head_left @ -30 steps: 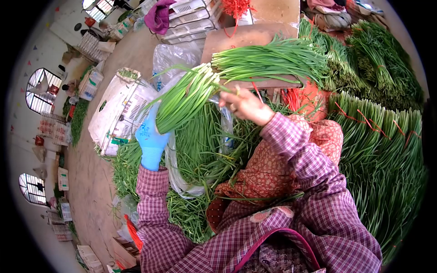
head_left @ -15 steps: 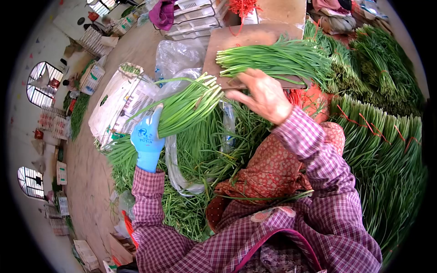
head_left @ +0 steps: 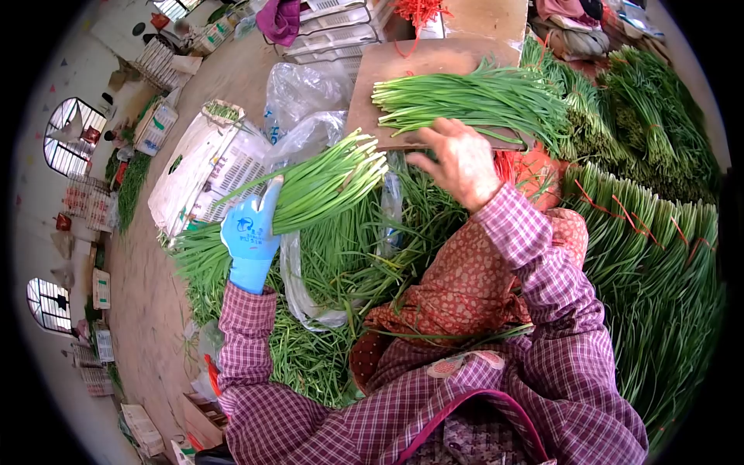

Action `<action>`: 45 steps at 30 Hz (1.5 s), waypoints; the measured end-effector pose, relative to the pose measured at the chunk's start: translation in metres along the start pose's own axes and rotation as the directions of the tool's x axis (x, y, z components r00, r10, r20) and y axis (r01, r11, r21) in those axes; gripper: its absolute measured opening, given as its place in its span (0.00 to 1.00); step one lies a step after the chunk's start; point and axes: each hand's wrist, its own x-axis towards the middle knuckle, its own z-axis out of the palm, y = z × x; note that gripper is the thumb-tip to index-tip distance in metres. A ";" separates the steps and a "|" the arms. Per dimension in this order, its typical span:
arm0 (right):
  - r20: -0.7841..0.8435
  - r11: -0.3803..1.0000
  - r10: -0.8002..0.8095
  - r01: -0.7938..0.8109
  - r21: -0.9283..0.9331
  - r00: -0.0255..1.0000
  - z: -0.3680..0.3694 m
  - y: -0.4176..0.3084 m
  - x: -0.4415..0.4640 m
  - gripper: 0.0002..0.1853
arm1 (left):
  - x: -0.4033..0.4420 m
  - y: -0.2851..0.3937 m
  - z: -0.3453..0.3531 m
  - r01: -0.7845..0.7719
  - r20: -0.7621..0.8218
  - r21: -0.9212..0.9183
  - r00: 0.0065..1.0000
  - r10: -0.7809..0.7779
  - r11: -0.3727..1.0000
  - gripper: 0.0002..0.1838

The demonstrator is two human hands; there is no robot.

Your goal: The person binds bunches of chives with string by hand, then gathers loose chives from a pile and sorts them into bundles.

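My left hand, in a blue glove, is wrapped round a bunch of long green stalks whose pale ends point up and to the right. Bare and with its fingers apart, my right hand is just right of those pale ends and below a second bunch. That second bunch lies on a brown board. Nothing shows in my right hand. Under the held bunch, loose green stalks lie in and around a clear plastic bag.
Tied bundles of greens line the right side, with more at the upper right. A white crate stands to the left. Stacked crates and red ties are at the top. Patterned red cloth covers my lap.
My left hand has shifted slightly left and down with its bunch. My right hand has drawn away from the stalk ends to the right, its fingers spreading.
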 end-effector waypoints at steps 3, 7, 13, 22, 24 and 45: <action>-0.008 0.981 -0.122 0.122 0.150 0.993 -0.001 -0.029 0.012 0.13 | 0.003 0.003 0.003 -0.034 -0.037 0.020 0.999 0.035 0.999 0.38; -0.034 0.956 -0.188 0.191 0.222 0.982 0.005 -0.037 0.014 0.12 | 0.005 0.007 0.000 -0.032 -0.040 0.018 0.999 0.033 0.999 0.41; -0.119 0.951 -0.213 0.234 0.201 0.970 0.011 -0.045 0.012 0.11 | 0.012 0.016 -0.007 -0.037 -0.019 0.005 0.999 0.037 0.999 0.39; -0.139 0.921 -0.151 0.190 0.339 0.979 0.023 -0.040 0.012 0.11 | 0.015 0.018 -0.009 0.019 0.047 0.011 0.999 -0.019 1.000 0.38; -0.097 0.852 -0.068 0.108 0.512 0.993 0.017 -0.037 0.011 0.12 | 0.014 0.015 -0.007 0.024 0.039 0.011 0.999 -0.025 1.000 0.38; 0.592 0.080 -0.045 -0.587 0.805 0.805 -0.025 -0.045 0.011 0.12 | 0.006 0.023 0.012 0.153 0.235 0.052 0.959 -0.161 0.987 0.47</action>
